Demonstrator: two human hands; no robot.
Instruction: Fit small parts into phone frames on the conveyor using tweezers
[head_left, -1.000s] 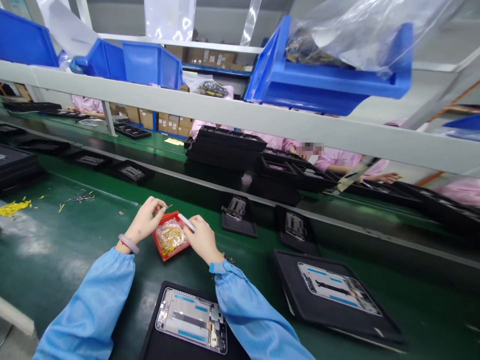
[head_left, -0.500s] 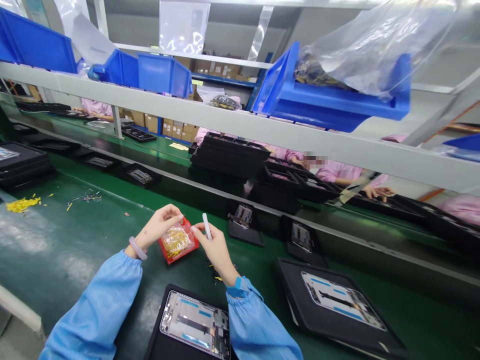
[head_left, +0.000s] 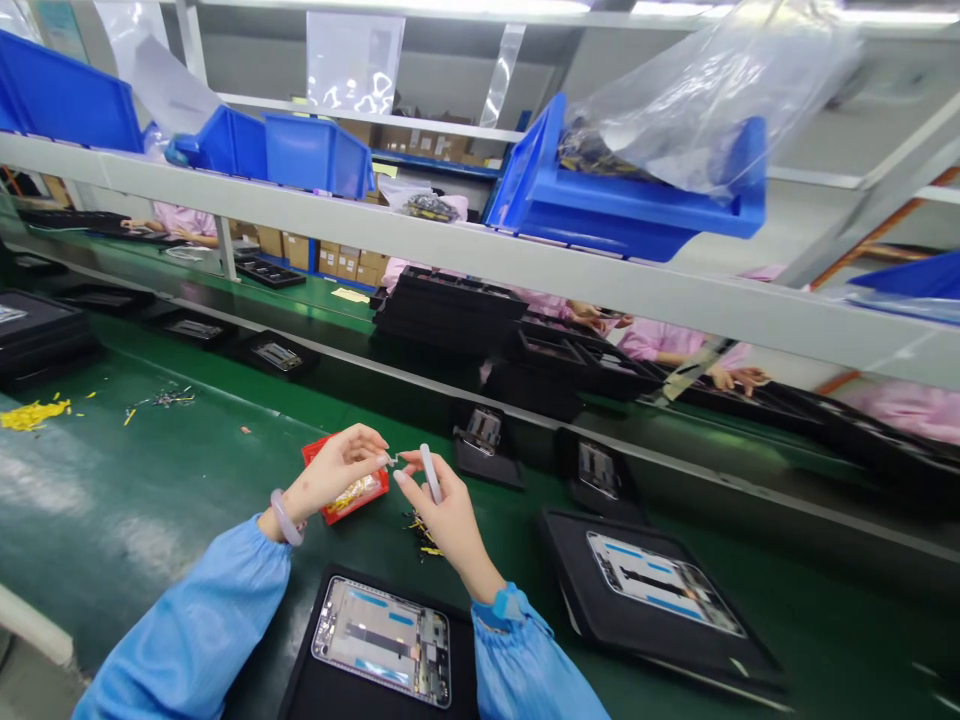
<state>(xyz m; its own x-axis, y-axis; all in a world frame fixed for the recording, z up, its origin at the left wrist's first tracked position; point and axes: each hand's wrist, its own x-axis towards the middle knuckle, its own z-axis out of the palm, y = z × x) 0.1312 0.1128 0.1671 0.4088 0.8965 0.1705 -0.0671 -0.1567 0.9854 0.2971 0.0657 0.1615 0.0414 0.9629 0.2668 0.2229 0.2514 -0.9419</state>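
My left hand is closed in a pinch on a tiny pale piece, too small to name, over the right side of a red box. Yellow bits in clear plastic fill that box, partly covered by the hand. Facing it, my right hand grips a white pen-like stick, which slants up between its fingers. Its thumb and forefinger are close to the tiny piece; whether they touch it I cannot tell. Below both hands, an open phone frame with blue strips lies on a black tray.
Black and yellow scraps lie beside the red box; a yellow pile is far left. Another phone frame rests on black trays at right. Blue bins line the shelf overhead. Co-workers in pink sleeves sit beyond.
Both hands have moved from the red box's rim to just above its right side, fingertips closer together. The tiny pale piece now shows between them. The view has shifted slightly.
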